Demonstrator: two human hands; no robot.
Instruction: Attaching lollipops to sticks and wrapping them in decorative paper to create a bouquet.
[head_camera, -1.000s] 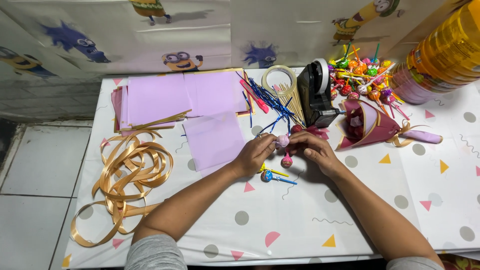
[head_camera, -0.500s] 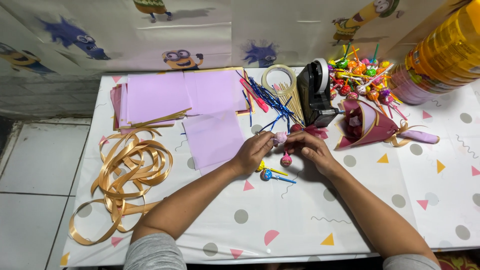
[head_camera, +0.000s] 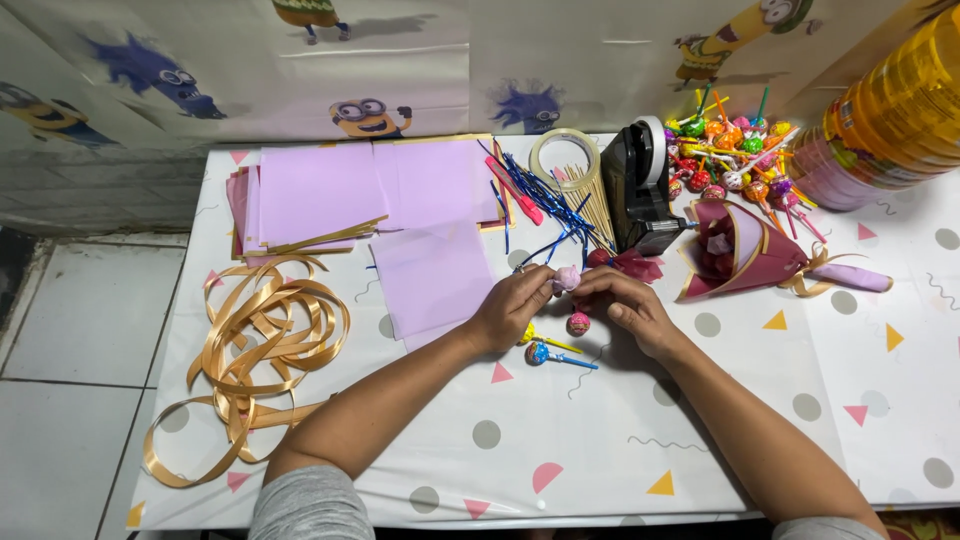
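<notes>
In the head view we see both hands meeting over the middle of the table (head_camera: 600, 470), which is covered with a white cloth printed with dots and triangles. Our left hand (head_camera: 512, 308) and right hand (head_camera: 625, 302) are curled together around a pink lollipop (head_camera: 567, 279), fingertips of both pinched closed on it; we cannot tell exactly where the stick runs. Just below the hands a second pink lollipop (head_camera: 578, 323) sits between them, and nearer to us lie a yellow lollipop (head_camera: 532, 335) and a blue lollipop (head_camera: 540, 353), touching the cloth.

To the left of the hands lies a loose purple paper sheet (head_camera: 430, 280), and farther back a stack of purple paper (head_camera: 340, 190). A tangle of gold ribbon (head_camera: 255, 350) sprawls at the left side of the table. Beyond the hands we see blue twist ties (head_camera: 545, 195), a roll of clear tape (head_camera: 565, 160), and a black tape dispenser (head_camera: 640, 190). To the right rests a finished maroon bouquet cone (head_camera: 745, 250), with a pile of lollipops (head_camera: 735, 155) behind it and a stack of yellow tubs (head_camera: 890, 110) at the far right.
</notes>
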